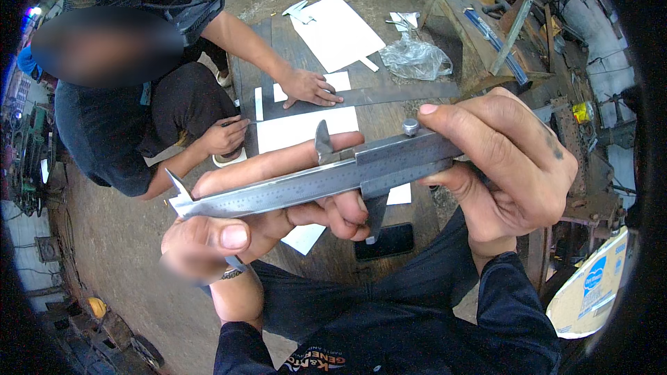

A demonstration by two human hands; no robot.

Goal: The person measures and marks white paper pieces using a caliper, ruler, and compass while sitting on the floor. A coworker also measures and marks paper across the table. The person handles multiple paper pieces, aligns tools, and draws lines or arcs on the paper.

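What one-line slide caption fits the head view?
Left-hand fingers and right-hand fingers hold a long silver metal caliper above a brown wooden table bearing flat white sheets.

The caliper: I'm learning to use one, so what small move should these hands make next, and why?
Perhaps the right hand should steady the caliper's slider while the scale is read: the scale faces the camera, the jaws stand apart, and the left hand supports the other end.

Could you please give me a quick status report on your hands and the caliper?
Left hand and right hand gripping silver metal vernier caliper; its jaws apart; co-worker's hand beyond, on long dark flat strip, not touching caliper.
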